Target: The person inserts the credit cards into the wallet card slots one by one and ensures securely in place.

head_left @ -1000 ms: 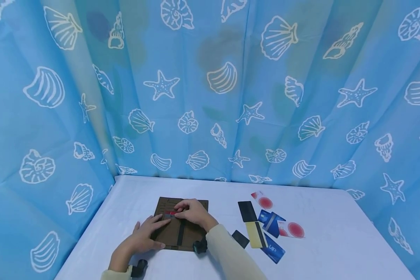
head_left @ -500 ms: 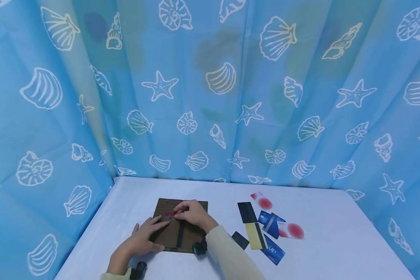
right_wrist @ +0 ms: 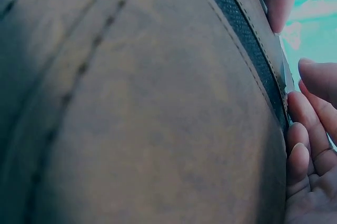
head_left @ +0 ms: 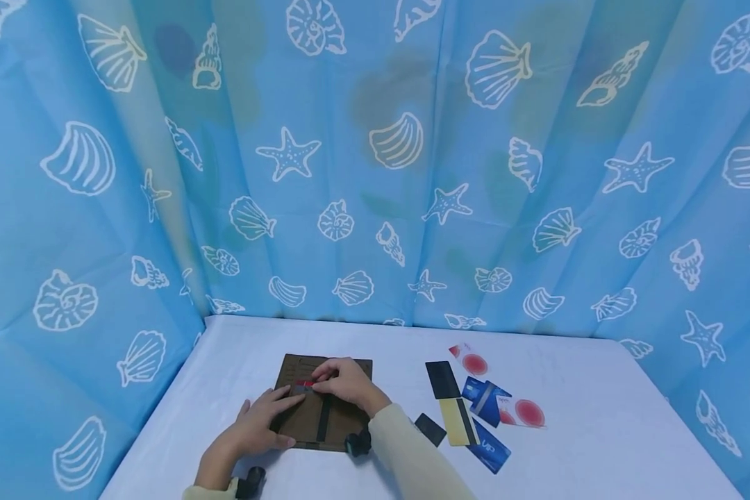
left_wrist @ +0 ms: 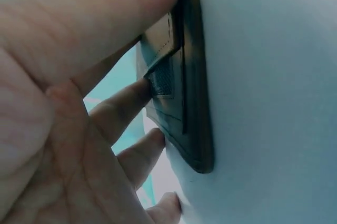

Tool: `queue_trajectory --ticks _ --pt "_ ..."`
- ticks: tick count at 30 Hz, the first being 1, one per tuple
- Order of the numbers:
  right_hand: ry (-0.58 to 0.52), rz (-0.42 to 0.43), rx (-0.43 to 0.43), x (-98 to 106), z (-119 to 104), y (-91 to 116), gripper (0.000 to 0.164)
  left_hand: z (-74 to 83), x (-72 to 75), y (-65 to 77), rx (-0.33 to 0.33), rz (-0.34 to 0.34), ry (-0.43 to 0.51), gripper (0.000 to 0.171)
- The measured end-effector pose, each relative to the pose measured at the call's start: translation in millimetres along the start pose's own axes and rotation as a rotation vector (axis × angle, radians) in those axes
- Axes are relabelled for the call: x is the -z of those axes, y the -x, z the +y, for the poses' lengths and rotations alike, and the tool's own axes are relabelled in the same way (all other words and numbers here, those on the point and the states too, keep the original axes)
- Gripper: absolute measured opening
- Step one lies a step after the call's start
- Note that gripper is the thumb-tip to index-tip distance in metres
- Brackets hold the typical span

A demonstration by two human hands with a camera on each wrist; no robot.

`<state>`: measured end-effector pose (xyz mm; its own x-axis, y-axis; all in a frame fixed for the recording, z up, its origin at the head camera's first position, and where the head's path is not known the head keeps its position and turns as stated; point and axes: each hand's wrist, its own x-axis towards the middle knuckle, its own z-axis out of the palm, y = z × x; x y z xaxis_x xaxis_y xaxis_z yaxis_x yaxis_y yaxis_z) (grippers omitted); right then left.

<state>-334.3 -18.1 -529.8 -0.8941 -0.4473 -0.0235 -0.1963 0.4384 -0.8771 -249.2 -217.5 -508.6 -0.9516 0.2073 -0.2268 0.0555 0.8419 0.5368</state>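
White-covered table as reference; behind it and along both its sides hangs a blue curtain, loosely folded, printed with white shells and starfish, blotched higher up

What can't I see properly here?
Head view: part of the red piece, probably behind the right hand.
Head view: a corner of the VIP card, under the yellow card.
Head view: small writing on the cards, too tiny.
Right wrist view: much of the wallet, cut off by the edge.
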Motion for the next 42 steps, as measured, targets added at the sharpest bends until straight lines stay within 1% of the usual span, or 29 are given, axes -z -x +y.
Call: queue_trajectory --ticks 4,9,12,16,19,21,24,26,34,39,42 --pt "-0.007 -0.007 -0.002 0 -1 0 0.014 -1.8 0.3 -0.8 -0.001 -0.004 0.001 0.076" --pt "0.027 -0.004 0.012 2 -3 0 0.015 -2.3 -1.6 -2.9 -0.011 0.008 -0.001 0.076" --pt "0.038 -0.009 0.021 4 -4 2 0.017 -1.6 -2.2 -2.4 -0.005 0.008 -0.003 0.077" --pt "-0.002 0.015 0.054 13 -9 6 0.023 0.8 -1.9 -1.1 0.004 -0.001 -0.016 0.076" --pt "-0.02 0.023 0.081 23 -15 9 0.027 2.4 -1.6 -0.6 0.01 -0.001 -0.021 0.076" --pt "-0.008 0.001 0.091 32 -20 11 0.028 2.6 -1.8 -0.8 0.01 0.0 -0.022 0.075" --pt "0.009 -0.051 0.089 46 -25 18 0.032 2.6 -1.9 -0.7 0.008 0.003 -0.015 0.075" --pt "0.016 -0.07 0.08 55 -27 22 0.035 2.2 -1.2 -0.4 0.0 0.006 -0.013 0.075" --pt "0.055 -0.096 0.047 93 -20 42 0.042 2.1 -0.9 -0.4 -0.02 0.02 0.007 0.075" --pt "0.099 -0.127 0.03 112 -14 59 0.043 3.7 -1.5 1.3 -0.02 0.02 0.013 0.075" --pt "0.127 -0.149 0.041 121 -9 68 0.043 2.8 -1.7 1.4 -0.023 0.02 0.014 0.075"
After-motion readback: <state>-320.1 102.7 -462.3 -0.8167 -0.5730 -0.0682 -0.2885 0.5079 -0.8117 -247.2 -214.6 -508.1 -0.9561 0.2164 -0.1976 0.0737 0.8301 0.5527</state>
